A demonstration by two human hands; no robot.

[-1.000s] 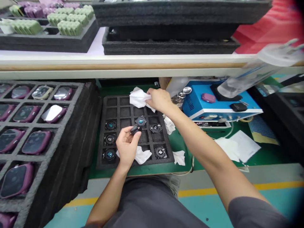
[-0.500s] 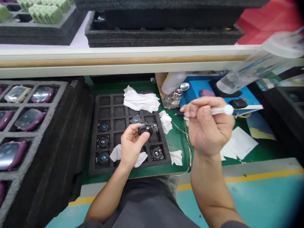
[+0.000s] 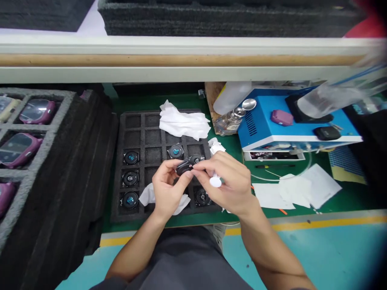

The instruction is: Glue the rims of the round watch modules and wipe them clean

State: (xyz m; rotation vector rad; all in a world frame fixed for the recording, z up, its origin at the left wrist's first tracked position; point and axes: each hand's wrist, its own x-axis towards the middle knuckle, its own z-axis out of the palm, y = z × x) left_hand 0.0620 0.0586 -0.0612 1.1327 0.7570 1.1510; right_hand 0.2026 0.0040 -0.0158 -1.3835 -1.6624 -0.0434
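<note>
Clamping black watch (image 3: 182,168) between left fingers (image 3: 183,181), seemingly steadying its three-o'clock side for white-ended tool (image 3: 215,182) pinched in right fingers (image 3: 209,164).

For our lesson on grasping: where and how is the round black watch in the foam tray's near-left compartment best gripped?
Probably by opposite edges of its round rim, from above: the watch lies flat, with the foam tray's walls around it.
</note>
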